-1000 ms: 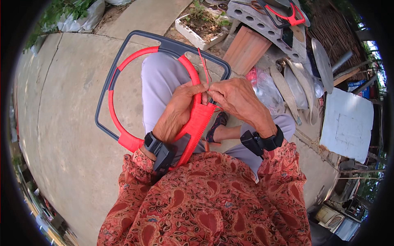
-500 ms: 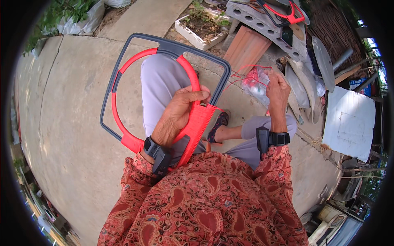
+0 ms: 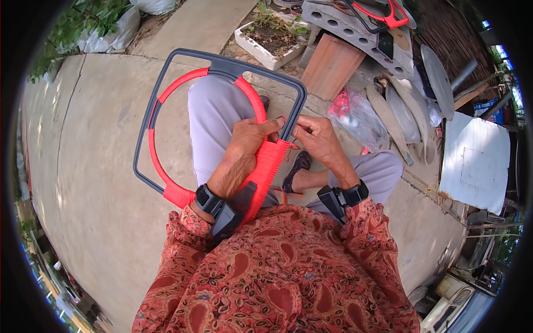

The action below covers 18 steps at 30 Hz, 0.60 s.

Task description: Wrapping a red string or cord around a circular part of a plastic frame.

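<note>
A dark plastic frame [image 3: 226, 66], roughly rectangular with a round ring inside, leans over my raised left knee. Red cord [image 3: 276, 157] is tightly wound on parts of the ring and in a broad band toward my lap. My left hand [image 3: 244, 143] is closed around the wrapped part near the frame's right side, thumb on top. Just across the frame's right bar, my right hand [image 3: 322, 143] pinches at the cord beside the bar. A slack loop of red cord [image 3: 292, 151] hangs below those fingers. The exact pinch point is partly hidden.
A clear plastic bag [image 3: 355, 116] with red stuff lies past my right hand. Beyond are a reddish board [image 3: 333, 66], a concrete block [image 3: 355, 36] bearing another red-wrapped frame [image 3: 383, 19], and a white planter [image 3: 272, 53]. A white panel [image 3: 474, 164] stands at right.
My right hand has come left and nearer from out over the plastic bag to the frame's right bar. The stretched cord has become a short slack loop. My left hand keeps its hold.
</note>
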{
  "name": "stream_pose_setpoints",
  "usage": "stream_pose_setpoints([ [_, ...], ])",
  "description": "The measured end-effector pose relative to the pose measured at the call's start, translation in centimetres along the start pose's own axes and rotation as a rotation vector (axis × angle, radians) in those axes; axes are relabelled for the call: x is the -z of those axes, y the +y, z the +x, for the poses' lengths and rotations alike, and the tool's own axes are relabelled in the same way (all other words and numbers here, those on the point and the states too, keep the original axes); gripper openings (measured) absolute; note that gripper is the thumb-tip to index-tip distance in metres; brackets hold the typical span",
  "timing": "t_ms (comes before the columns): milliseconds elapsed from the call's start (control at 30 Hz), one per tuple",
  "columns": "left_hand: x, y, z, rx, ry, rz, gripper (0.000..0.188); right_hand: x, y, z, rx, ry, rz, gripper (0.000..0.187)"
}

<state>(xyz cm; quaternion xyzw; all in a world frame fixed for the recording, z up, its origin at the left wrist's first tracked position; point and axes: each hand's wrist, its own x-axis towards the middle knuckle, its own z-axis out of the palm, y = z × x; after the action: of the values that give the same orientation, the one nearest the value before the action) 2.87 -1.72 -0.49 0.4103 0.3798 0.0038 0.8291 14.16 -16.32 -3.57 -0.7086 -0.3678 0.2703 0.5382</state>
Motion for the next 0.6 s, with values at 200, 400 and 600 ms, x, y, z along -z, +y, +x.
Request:
stream_pose_setpoints([
  [200,-0.2,-0.3,0.3,-0.093,-0.004,0.061,0.009,-0.1,-0.7,-0.3,-0.031,-0.033,-0.015,0.021],
  [400,-0.6,0.3,0.0,-0.048,-0.016,-0.019,0.008,-0.6,-3.3,-0.5,-0.066,-0.021,0.024,0.023],
  [600,-0.3,0.0,0.6,-0.038,-0.072,-0.077,0.006,-0.6,-1.8,-0.9,-0.052,-0.022,0.076,0.023],
])
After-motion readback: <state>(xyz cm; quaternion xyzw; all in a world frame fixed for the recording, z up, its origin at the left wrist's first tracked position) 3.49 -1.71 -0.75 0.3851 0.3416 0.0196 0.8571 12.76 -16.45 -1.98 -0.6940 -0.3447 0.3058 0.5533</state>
